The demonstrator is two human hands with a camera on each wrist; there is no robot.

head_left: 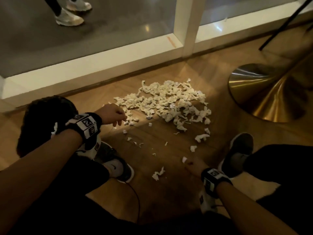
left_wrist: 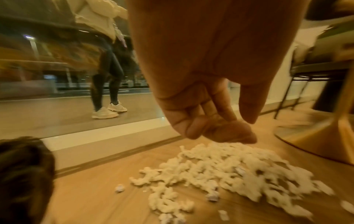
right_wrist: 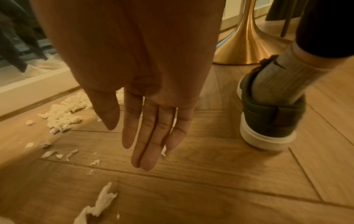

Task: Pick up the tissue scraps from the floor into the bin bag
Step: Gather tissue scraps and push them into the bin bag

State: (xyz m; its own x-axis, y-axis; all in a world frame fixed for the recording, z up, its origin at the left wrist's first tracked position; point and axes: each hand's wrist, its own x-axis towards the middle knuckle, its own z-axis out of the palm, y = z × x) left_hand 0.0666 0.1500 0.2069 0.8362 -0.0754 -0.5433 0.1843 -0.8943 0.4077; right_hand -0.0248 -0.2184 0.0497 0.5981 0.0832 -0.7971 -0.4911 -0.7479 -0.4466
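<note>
A big pile of white tissue scraps [head_left: 169,102] lies on the wooden floor, with loose scraps [head_left: 158,173] strewn toward me. The black bin bag [head_left: 42,116] sits at the left beside my knee and shows as a dark mass [left_wrist: 23,174] in the left wrist view. My left hand [head_left: 118,118] hovers over the pile's left edge; its fingers [left_wrist: 220,131] are curled and no tissue shows in them. My right hand [head_left: 191,165] hangs low over the floor with straight fingers [right_wrist: 145,151], empty. A small scrap [right_wrist: 163,151] lies just behind its fingertips.
A gold trumpet-shaped table base [head_left: 264,92] stands right of the pile. A white window frame [head_left: 84,65] runs along the back, with another person's shoes [head_left: 69,17] beyond the glass. My own shoes [head_left: 238,153] [head_left: 118,167] flank the loose scraps. A black chair leg [head_left: 284,22] slants at top right.
</note>
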